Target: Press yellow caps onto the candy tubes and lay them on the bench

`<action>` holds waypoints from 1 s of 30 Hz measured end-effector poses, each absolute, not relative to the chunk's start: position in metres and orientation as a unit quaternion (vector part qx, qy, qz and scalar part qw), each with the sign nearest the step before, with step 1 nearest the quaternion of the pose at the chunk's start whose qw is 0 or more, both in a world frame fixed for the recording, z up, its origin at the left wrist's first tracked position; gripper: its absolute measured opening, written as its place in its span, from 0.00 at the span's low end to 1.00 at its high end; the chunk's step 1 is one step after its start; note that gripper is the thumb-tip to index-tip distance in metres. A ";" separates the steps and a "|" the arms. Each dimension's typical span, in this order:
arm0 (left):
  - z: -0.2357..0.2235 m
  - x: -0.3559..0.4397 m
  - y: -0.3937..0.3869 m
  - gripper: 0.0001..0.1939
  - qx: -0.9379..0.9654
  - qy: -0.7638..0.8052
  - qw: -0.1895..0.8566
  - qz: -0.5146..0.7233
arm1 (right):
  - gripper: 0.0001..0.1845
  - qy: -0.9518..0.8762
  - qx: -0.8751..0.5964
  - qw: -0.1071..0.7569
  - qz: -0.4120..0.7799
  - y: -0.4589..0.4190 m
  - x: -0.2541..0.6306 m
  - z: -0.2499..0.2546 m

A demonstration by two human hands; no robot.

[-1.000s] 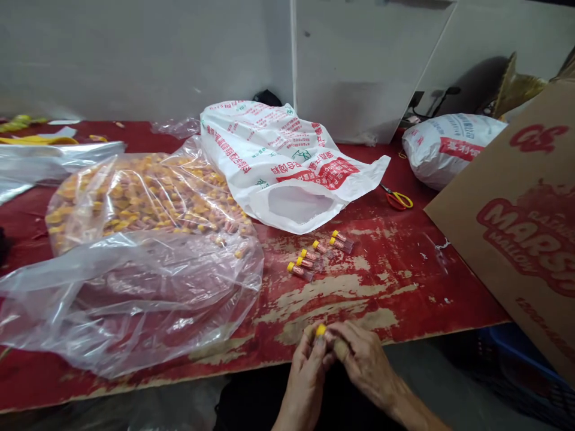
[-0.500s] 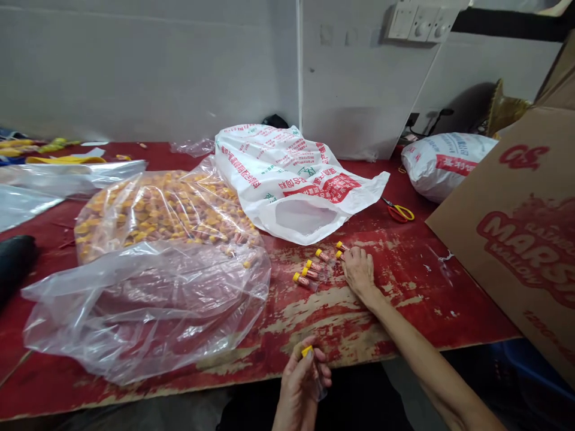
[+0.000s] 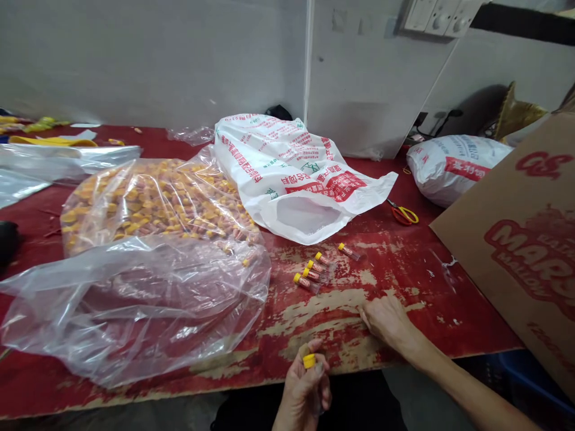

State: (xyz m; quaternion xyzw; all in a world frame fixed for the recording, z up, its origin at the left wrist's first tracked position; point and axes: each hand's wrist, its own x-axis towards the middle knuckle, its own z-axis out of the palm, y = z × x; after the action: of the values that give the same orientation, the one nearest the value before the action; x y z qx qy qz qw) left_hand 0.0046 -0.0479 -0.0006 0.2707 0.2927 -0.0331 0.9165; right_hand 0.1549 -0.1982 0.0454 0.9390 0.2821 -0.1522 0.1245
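Note:
My left hand (image 3: 302, 386) is at the table's front edge, its fingers wrapped round a small clear tube with a yellow cap (image 3: 309, 361); most of the tube is hidden by the fingers. Low over the worn part of the table, my right hand (image 3: 387, 318) is closed with knuckles up. What it grips is covered, but one tube is gone from where it reached. Several yellow-capped tubes (image 3: 314, 274) with red print lie in a slanting row beyond it. Another tube (image 3: 349, 251) lies apart to their right.
A large clear plastic bag (image 3: 157, 209) full of yellow-capped tubes covers the left of the red table (image 3: 287, 326). Behind the row lies a white printed sack (image 3: 291, 167). Scissors (image 3: 403, 214), a stuffed white sack (image 3: 456, 167) and a cardboard box (image 3: 507, 239) are at the right.
My right hand has drawn back from the tubes toward me, and one tube it was touching has left the table. My left hand has turned its tube so the cap faces more upward.

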 end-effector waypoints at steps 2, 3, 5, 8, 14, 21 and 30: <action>0.003 0.007 -0.048 0.26 0.279 0.297 0.912 -0.047 | 0.17 0.276 0.939 0.119 -0.166 -0.192 0.155 0.040; 0.005 0.009 -0.048 0.25 0.279 0.299 0.911 -0.054 | 0.16 0.271 0.940 0.115 -0.173 -0.191 0.156 0.038; 0.009 0.014 -0.049 0.23 0.274 0.301 0.911 -0.065 | 0.14 0.261 0.942 0.105 -0.185 -0.191 0.157 0.036; 0.015 0.019 -0.052 0.23 0.266 0.297 0.914 -0.075 | 0.11 0.256 0.945 0.087 -0.185 -0.196 0.161 0.038; 0.016 0.007 -0.054 0.17 0.224 0.284 0.930 -0.066 | 0.18 0.256 0.957 0.037 -0.134 -0.198 0.140 0.041; 0.014 0.003 -0.043 0.19 0.133 0.298 0.945 -0.004 | 0.13 0.413 0.870 -0.268 0.016 -0.170 0.072 0.023; 0.018 0.000 -0.035 0.22 0.148 0.332 0.931 -0.023 | 0.15 0.189 0.973 -0.041 0.127 -0.158 0.242 0.018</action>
State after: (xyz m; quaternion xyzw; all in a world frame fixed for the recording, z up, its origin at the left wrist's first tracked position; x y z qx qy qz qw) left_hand -0.0003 -0.0351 0.0181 0.1481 0.3324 -0.0229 0.9312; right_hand 0.2415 -0.1577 0.0181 0.9728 0.1894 0.1270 -0.0408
